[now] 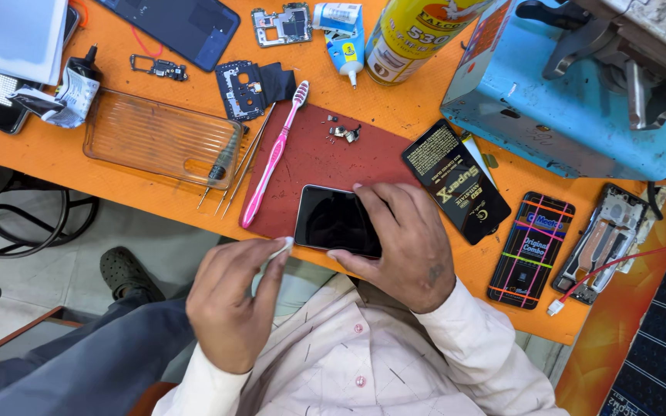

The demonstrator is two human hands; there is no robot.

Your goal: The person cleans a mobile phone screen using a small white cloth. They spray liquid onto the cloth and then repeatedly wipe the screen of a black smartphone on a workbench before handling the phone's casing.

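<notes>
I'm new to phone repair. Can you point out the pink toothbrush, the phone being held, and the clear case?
pink toothbrush (274,158), head view, middle of handle
phone (333,219), head view, dark screen
clear case (156,135), head view, flat back

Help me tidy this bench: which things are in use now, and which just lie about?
In use: phone under right hand; small white piece pinched in left hand; red mat.
Lying about: pink toothbrush, clear case, spray can, glue tube.

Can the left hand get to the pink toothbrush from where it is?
Probably yes. The left hand pinches a small white scrap beside the phone; the pink toothbrush lies uncovered on the red mat just beyond, with nothing between.
</notes>
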